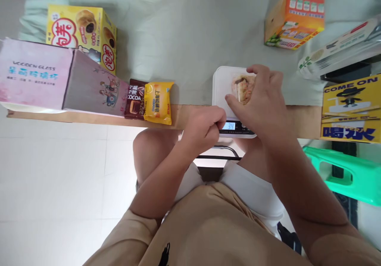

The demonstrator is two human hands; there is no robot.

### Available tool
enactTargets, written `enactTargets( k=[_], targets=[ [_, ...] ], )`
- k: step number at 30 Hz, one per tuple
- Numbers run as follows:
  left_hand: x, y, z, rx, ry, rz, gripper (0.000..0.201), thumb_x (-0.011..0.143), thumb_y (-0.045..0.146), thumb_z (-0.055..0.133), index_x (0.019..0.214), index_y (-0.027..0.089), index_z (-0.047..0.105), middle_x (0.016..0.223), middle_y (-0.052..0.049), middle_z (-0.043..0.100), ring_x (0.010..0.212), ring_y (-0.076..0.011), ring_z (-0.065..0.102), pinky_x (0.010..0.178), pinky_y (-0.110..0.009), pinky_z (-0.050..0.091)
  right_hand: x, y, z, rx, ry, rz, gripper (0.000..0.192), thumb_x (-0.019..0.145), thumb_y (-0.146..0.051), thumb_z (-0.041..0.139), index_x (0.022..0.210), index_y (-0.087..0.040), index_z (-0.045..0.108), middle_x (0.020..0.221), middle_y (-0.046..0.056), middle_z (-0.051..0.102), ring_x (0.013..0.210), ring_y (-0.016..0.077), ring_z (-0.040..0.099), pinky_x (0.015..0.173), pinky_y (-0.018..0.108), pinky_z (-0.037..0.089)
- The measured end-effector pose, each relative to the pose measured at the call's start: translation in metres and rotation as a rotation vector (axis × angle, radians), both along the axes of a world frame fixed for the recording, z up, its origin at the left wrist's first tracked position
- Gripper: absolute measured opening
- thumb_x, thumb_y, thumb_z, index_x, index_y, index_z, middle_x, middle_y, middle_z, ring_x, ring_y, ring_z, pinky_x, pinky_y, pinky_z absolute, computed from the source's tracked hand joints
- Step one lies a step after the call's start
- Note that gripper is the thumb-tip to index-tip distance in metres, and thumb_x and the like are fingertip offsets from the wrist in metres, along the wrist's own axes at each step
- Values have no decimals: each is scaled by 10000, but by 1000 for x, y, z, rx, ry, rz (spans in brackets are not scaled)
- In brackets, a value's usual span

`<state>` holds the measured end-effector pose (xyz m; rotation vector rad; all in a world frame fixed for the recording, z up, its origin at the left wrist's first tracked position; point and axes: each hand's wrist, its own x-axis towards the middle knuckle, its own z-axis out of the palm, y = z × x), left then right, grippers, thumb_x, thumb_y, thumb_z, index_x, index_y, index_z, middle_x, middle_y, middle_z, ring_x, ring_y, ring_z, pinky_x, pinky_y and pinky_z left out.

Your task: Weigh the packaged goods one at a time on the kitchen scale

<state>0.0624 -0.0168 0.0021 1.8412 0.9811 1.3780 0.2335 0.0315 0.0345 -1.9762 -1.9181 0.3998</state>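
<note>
A white kitchen scale (222, 87) lies at the front edge of the table, its lit display (230, 126) reading what looks like 34. On its plate is a snack in a clear wrapper (242, 87), pale with a dark part. My right hand (264, 103) reaches over the scale, thumb at the near left of the snack and fingers at its far right, closed around it; the fingertips' contact is partly hidden. My left hand (205, 129) is curled into a fist against the scale's front left corner, covering part of the display panel. Nothing shows in that fist.
To the left are a yellow wrapped snack (157, 102), a brown cocoa packet (135, 99), a pink and grey box (35, 73) and a yellow puff box (79, 29). An orange box (294, 20), a long carton (342, 45), a yellow box (351, 109) and a green stool (345, 174) are rightward.
</note>
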Motion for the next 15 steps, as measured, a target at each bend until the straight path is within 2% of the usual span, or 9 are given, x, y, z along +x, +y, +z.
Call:
enactTargets(
  k=[2,4,6,8,11,15],
  targets=[
    [-1,-2,2,-18,-11,-11,207,662,8,393,666,214,384,573,26,457,553,-118,395,566,-274,307,-6,1,0,-12,-51,-15,739,719,-339,772,1418,-261,546,1356,141,537,1223,312,633,1064,584,598],
    [-1,-5,5,-51,-13,-21,193,677,27,400,673,218,372,576,21,454,560,-130,386,579,-290,304,-4,1,2,43,-75,3,706,729,-284,721,1413,-241,548,1348,146,559,1260,315,624,1110,595,575],
    [-3,-6,9,-129,18,-56,186,695,41,415,675,218,361,594,11,469,587,-145,398,609,-309,304,0,2,9,105,-30,43,670,746,-260,709,1396,-257,546,1362,132,596,1312,314,624,1174,591,540],
    [-4,-7,15,-250,69,-130,192,727,55,436,678,218,348,630,-2,493,632,-162,418,645,-330,301,0,6,21,137,76,98,632,788,-261,713,1393,-308,538,1342,87,647,1265,283,670,1175,552,543],
    [-8,-6,24,-380,109,-247,216,801,63,452,691,215,345,705,-18,536,698,-177,431,670,-354,288,-20,15,41,218,202,311,622,796,-227,729,1384,-335,555,1315,41,672,1172,227,706,1096,461,572],
    [-13,-2,30,-422,115,-371,231,859,82,479,691,205,379,774,-36,585,745,-186,442,670,-374,258,-74,31,55,222,274,736,743,715,-103,700,1409,-336,571,1427,30,652,1274,216,697,1095,406,586]
  ],
)
